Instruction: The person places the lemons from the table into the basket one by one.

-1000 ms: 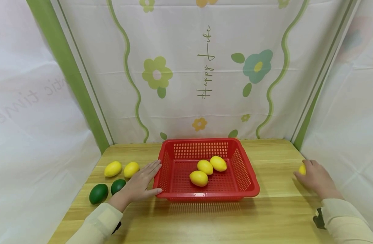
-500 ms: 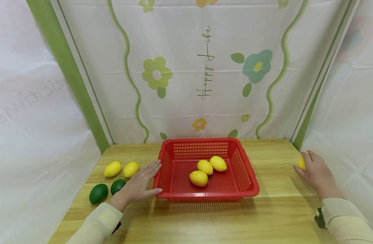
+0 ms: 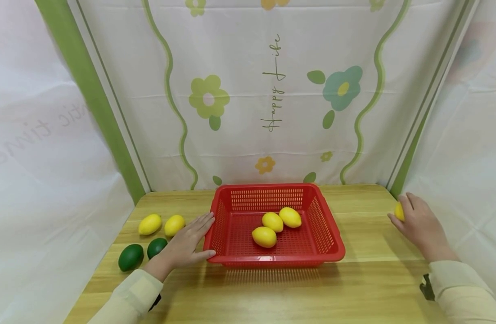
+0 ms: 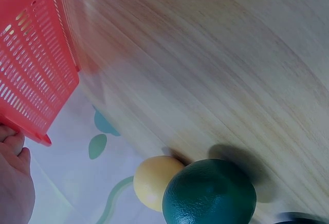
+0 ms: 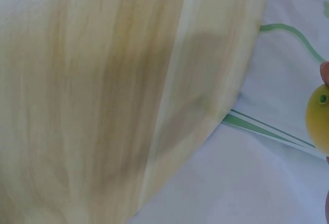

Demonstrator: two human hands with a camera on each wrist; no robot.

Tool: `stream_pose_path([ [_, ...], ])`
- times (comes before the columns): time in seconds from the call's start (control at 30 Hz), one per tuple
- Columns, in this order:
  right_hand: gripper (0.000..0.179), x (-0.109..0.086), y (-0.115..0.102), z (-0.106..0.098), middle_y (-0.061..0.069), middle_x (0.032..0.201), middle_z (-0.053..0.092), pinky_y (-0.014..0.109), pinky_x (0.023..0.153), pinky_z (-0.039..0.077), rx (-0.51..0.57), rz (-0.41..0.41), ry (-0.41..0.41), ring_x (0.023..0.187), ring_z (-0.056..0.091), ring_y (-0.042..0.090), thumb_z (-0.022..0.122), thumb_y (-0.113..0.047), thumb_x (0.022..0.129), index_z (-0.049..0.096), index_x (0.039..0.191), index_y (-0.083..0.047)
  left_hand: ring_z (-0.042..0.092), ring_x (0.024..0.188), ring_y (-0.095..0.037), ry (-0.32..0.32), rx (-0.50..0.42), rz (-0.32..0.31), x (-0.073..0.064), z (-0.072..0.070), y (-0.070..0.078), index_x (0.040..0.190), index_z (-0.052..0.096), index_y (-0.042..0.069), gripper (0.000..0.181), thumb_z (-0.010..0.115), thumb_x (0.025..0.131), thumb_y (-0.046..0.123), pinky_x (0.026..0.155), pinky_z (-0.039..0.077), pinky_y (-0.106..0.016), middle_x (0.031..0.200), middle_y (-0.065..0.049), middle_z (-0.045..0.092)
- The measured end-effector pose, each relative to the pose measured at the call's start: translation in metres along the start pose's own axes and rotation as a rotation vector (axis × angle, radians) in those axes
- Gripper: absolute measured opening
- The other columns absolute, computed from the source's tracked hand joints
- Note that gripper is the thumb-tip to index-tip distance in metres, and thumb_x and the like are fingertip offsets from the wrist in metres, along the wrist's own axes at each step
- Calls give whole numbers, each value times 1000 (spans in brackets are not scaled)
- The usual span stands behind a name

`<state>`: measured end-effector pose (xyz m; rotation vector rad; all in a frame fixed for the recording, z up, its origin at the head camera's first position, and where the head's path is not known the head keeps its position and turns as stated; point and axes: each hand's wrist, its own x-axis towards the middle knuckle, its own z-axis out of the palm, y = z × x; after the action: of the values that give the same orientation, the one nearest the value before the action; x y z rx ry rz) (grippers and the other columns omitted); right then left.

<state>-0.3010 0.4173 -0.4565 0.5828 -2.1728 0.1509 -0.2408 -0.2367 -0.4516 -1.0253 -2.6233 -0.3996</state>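
A red plastic basket (image 3: 280, 258) stands at the middle of the table, with three yellow lemons lying in it, one of them the front lemon (image 3: 264, 237). My left hand (image 3: 185, 243) rests with straight fingers on the basket's left rim. In the left wrist view, fingertips of that hand (image 4: 14, 178) touch the basket's edge (image 4: 46, 64). At the table's right edge my right hand (image 3: 422, 225) grips another lemon (image 3: 399, 211), largely covered by the fingers. The right wrist view shows this held lemon (image 5: 320, 118) at its right border, above the wood.
Left of the basket lie two lemons, the outer lemon (image 3: 150, 224) and the inner lemon (image 3: 174, 225). Nearer are two dark green fruits, an outer fruit (image 3: 131, 257) and a partly hidden one (image 3: 156, 247). White printed curtains (image 3: 248, 148) enclose the wooden table (image 3: 272, 301).
My right hand has risen a little with the lemon in its grip, moving slightly away from me. The left hand, basket and other fruits have stayed put.
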Motion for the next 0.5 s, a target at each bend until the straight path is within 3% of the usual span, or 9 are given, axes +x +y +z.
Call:
stream_pose_path([
  [0.5, 86, 17, -8, -5, 39, 108, 51, 63, 77, 46, -9, -30, 13, 94, 50, 55, 31, -66, 96, 53, 112, 16, 30, 141, -31, -13, -5, -12, 0, -1, 1, 148, 36, -3, 84, 68, 86, 44, 109, 31, -50, 154, -16, 32],
])
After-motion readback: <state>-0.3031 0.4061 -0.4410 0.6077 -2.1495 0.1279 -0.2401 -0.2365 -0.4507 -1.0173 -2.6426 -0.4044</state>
